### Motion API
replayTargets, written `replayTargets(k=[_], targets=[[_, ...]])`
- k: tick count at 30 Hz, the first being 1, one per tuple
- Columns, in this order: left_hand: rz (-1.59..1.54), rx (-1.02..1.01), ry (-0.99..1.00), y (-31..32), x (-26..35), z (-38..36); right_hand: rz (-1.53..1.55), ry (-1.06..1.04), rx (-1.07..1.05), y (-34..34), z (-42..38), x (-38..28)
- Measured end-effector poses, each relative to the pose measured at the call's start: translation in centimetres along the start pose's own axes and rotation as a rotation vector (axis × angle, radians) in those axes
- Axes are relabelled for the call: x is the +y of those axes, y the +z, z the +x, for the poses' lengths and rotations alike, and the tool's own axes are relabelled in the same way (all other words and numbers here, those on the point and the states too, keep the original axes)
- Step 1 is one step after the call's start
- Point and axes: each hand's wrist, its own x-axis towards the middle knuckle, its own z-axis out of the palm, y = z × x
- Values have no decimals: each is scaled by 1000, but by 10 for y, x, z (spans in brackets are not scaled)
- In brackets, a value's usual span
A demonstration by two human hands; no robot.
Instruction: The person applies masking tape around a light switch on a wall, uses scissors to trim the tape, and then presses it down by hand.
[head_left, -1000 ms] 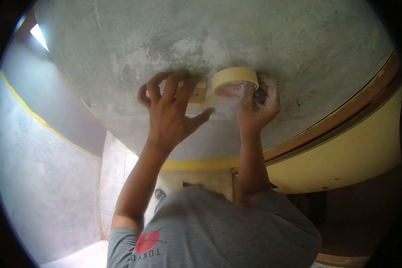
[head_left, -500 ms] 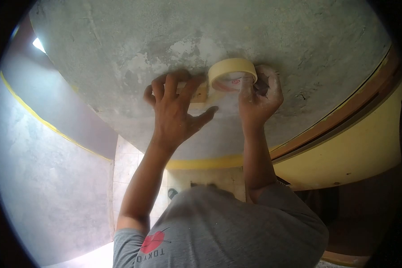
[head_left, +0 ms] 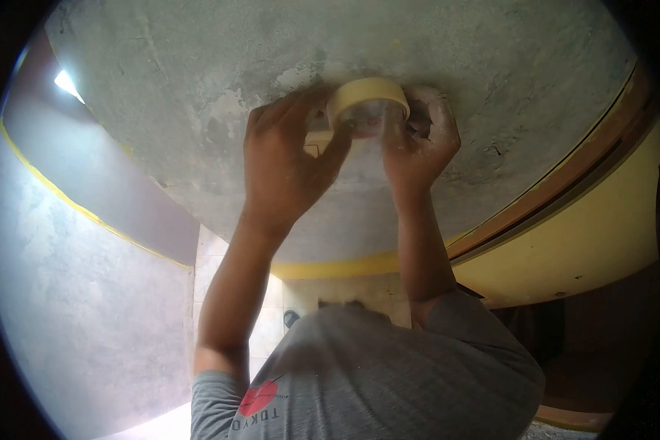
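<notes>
A roll of pale yellow masking tape (head_left: 367,89) is held up against the grey plastered wall. My right hand (head_left: 423,143) grips its right side, the thumb inside the ring and the fingers curled outside. At the left side of the roll, my left hand (head_left: 282,150) closes in, its thumb at the lower rim and its fingertips by the outer edge; motion blurs the exact contact. Partly hidden behind my left hand is a small tan rectangular piece (head_left: 317,137) on the wall. My right fingers look dusted white.
The grey wall (head_left: 418,44) has patchy, flaking plaster. Yellow edging (head_left: 337,266) runs along its lower end. To the right is a brown wooden frame (head_left: 565,172) beside a yellow panel (head_left: 565,249). Another grey wall (head_left: 88,293) stands at left, with pale floor tiles (head_left: 270,312) below.
My left hand has moved up and right from the tan piece to the roll, its thumb drawing in. The roll and my right hand have shifted slightly up and left.
</notes>
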Motion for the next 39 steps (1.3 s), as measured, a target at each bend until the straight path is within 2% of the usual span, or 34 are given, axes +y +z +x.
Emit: replayTargets(k=[2, 4, 11, 13, 16, 17, 19, 23, 25, 28, 32, 39], targets=[[39, -38, 24, -2, 0, 13, 6, -17, 22, 1, 1, -2], [90, -35, 131, -7, -2, 24, 57, 78, 19, 1, 3, -8], [114, -11, 285, -5, -2, 48, 55, 70, 31, 3, 1, -10], [108, 42, 345, -3, 0, 51, 295, 121, 96, 12, -14, -4], [186, 76, 492, 2, -4, 62, 388, 78, 151, 13, -46, -23], [186, 68, 502, 4, -6, 65, 387, 83, 163, 11, -63, -23], [195, 144, 629, 9, -11, 72, 171, 99, 56, 10, -99, -18], [215, 106, 648, 4, -7, 77, 161, 172, 2, 14, -123, -19], [218, 68, 571, 0, -1, 78, 167, 124, -32, 17, -130, -12], [249, 58, 534, -2, -1, 79, 182, 176, -71, 15, -132, -17], [305, 69, 577, -9, -4, 83, 220, 212, -59, 15, -134, -19], [348, 52, 466, -21, -6, 81, 254, 201, -78, 15, -132, -21]])
